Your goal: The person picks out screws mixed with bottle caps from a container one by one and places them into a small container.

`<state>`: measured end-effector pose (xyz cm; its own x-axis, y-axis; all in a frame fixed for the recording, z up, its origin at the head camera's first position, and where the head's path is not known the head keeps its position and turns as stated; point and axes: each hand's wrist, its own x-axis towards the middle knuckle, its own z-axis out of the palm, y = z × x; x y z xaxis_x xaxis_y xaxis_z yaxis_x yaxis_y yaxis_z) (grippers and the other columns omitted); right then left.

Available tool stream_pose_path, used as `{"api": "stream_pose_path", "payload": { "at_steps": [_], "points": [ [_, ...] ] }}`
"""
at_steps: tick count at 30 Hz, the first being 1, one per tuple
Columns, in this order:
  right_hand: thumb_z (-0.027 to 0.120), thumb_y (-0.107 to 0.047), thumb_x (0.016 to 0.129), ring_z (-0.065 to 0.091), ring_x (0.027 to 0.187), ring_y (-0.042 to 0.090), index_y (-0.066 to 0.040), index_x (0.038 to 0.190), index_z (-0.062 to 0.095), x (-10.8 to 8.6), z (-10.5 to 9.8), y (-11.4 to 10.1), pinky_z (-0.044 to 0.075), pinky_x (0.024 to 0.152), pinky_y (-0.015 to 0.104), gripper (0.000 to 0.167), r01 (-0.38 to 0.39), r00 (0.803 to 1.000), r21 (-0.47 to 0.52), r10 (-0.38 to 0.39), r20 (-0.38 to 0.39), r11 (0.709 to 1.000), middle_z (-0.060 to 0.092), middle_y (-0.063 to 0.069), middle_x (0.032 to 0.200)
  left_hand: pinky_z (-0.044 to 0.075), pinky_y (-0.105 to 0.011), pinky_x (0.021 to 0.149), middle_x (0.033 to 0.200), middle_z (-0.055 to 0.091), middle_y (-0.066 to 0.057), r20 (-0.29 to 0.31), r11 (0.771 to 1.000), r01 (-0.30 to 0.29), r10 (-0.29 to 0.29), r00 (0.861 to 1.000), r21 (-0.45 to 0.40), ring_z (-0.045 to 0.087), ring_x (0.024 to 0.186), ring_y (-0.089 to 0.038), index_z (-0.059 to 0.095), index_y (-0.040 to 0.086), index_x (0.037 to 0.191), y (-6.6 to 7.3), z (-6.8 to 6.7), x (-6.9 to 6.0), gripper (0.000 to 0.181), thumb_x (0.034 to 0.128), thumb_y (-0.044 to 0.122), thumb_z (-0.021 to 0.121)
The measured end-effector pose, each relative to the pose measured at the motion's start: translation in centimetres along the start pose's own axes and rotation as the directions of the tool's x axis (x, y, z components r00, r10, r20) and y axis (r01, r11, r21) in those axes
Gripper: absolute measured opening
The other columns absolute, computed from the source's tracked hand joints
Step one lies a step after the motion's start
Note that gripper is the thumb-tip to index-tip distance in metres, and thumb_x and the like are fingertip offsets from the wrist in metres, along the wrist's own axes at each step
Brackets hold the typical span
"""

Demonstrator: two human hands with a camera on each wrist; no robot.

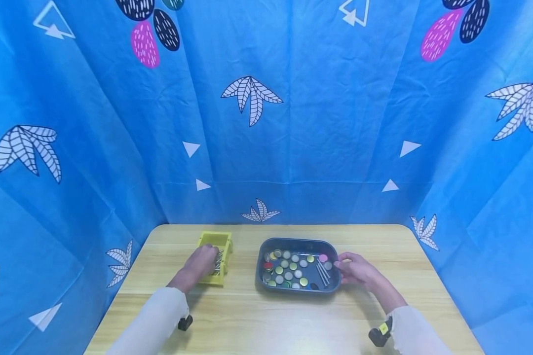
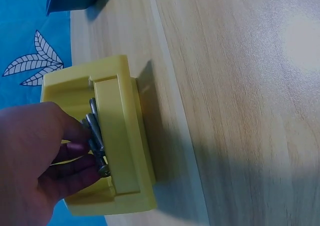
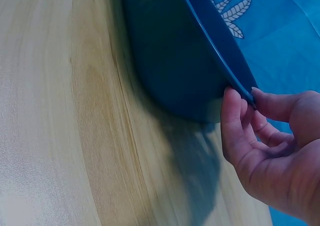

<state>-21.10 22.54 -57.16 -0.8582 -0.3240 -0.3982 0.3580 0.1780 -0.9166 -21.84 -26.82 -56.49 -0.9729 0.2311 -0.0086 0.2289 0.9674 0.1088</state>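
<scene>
My left hand (image 1: 203, 260) reaches into a yellow bin (image 1: 215, 283) at the left of the table. Its curled fingers and thumb grip metal bolts (image 2: 95, 131) beside the bin's inner wall; part of the bin's inside is hidden behind the hand. On the right, my right hand (image 3: 272, 141) pinches the rim of a dark blue tray (image 3: 165, 51) between thumb and fingers. Inside that tray, round bottle caps (image 1: 288, 276) in silver, gold, green, red and pink lie spread out. Several long bolts (image 1: 323, 272) rest together near the tray's right end.
Both containers stand on a light wooden table (image 1: 257, 325), with a gap of bare wood between them. A blue patterned curtain (image 1: 288, 148) hangs behind the table and along both sides.
</scene>
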Motion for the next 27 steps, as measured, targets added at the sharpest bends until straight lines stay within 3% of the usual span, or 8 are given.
{"api": "stream_pose_path", "payload": {
  "at_steps": [4,10,13,17,21,27],
  "points": [
    [0.058,-0.012,0.103,0.066,0.082,0.018,0.007,0.127,0.046,0.0,0.0,0.1,0.062,0.071,0.03,0.033,-0.003,1.0,-0.004,0.003,-0.006,1.0,0.064,0.007,0.094,0.055,-0.031,0.064,0.085,0.063,-0.01,-0.01,1.0,-0.008,0.008,1.0,0.001,0.055,0.071,-0.017,0.073,-0.001,0.102,0.0,-0.1,0.0,0.021,0.0817,-0.007,0.07],
    [0.059,-0.012,0.102,0.064,0.078,0.016,0.006,0.125,0.048,0.0,0.1,0.0,0.061,0.07,0.029,0.031,-0.005,1.0,-0.022,0.004,-0.022,1.0,0.064,0.005,0.089,0.056,-0.032,0.061,0.084,0.063,-0.011,-0.067,0.998,-0.069,0.07,0.995,0.012,0.057,0.07,-0.018,0.073,-0.002,0.098,0.3,-0.3,-0.1,0.014,0.0873,-0.001,0.065],
    [0.059,-0.011,0.102,0.065,0.078,0.017,0.006,0.125,0.048,0.0,0.1,0.0,0.062,0.071,0.03,0.031,-0.004,1.0,-0.026,0.003,-0.025,1.0,0.064,0.006,0.09,0.062,-0.037,0.07,0.092,0.068,-0.015,-0.09,0.995,-0.099,0.101,0.991,0.025,0.065,0.081,-0.024,0.072,-0.004,0.105,0.5,-0.7,-0.2,0.018,0.0907,0.004,0.065],
    [0.058,-0.011,0.102,0.065,0.079,0.018,0.007,0.126,0.046,0.0,0.2,0.0,0.062,0.072,0.031,0.033,-0.005,1.0,-0.027,0.004,-0.026,1.0,0.064,0.008,0.091,0.062,-0.049,0.088,0.11,0.071,-0.018,-0.093,0.989,-0.104,0.114,0.989,0.108,0.068,0.102,-0.034,0.069,-0.003,0.116,0.7,-1.7,-0.4,0.029,0.0914,0.011,0.068],
    [0.058,-0.011,0.102,0.066,0.08,0.018,0.007,0.126,0.046,0.0,0.1,0.0,0.062,0.072,0.031,0.032,-0.003,1.0,-0.022,0.002,-0.023,1.0,0.065,0.008,0.092,0.058,-0.056,0.091,0.116,0.072,-0.017,-0.132,0.979,-0.104,0.128,0.983,0.174,0.065,0.109,-0.037,0.069,0.001,0.115,0.8,-2.6,-0.3,0.028,0.0907,0.015,0.069],
    [0.058,-0.011,0.102,0.066,0.081,0.018,0.006,0.125,0.047,0.0,0.1,0.0,0.062,0.072,0.031,0.031,0.001,1.0,-0.026,-0.002,-0.022,1.0,0.065,0.009,0.093,0.054,-0.056,0.096,0.124,0.068,-0.018,-0.177,0.983,-0.113,0.137,0.975,0.143,0.06,0.115,-0.037,0.067,0.002,0.123,1.3,-3.5,0.1,0.032,0.097,0.022,0.064]
  ]
}}
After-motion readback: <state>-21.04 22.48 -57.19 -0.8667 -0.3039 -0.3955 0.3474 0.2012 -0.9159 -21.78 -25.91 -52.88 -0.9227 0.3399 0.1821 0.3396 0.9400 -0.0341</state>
